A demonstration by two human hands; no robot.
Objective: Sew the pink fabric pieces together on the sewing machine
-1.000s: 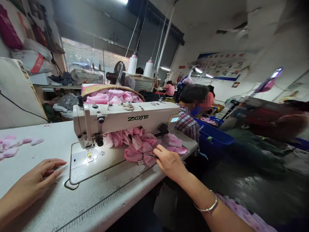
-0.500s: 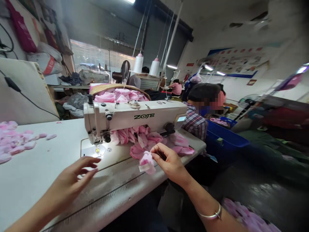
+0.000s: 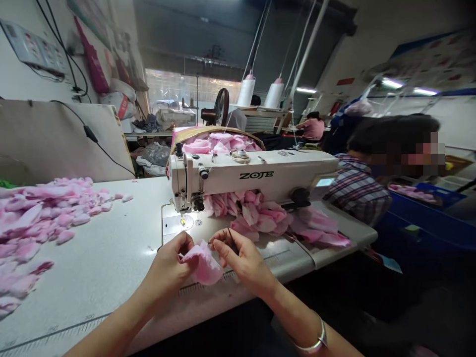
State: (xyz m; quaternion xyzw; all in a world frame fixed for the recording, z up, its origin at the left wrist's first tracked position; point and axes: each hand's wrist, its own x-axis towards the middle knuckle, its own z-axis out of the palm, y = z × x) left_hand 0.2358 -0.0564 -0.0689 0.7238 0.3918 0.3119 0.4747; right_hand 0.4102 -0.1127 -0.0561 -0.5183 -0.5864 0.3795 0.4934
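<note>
A small pink fabric piece [image 3: 204,264] is between my two hands, just in front of the sewing machine [image 3: 256,173]. The thumb and fingers of my left hand [image 3: 173,263] pinch its left side. My right hand [image 3: 241,258] is closed at its upper right edge, and a thin dark tool [image 3: 231,237] lies in the same fingers; its kind is unclear. Behind my hands, the lit needle area [image 3: 183,221] has no fabric under it. Several ruffled pink pieces [image 3: 266,218] are bunched beneath the machine's arm.
Loose pink pieces [image 3: 63,208] are spread over the left of the white table [image 3: 111,267]. Behind the machine stands a container of pink pieces [image 3: 219,144]. A person in a plaid shirt [image 3: 359,186] sits at the right, near a blue bin [image 3: 412,228].
My left hand has come in from the left and gripped the pink piece, which the right hand alone held before. The view has swung left, showing more loose pieces.
</note>
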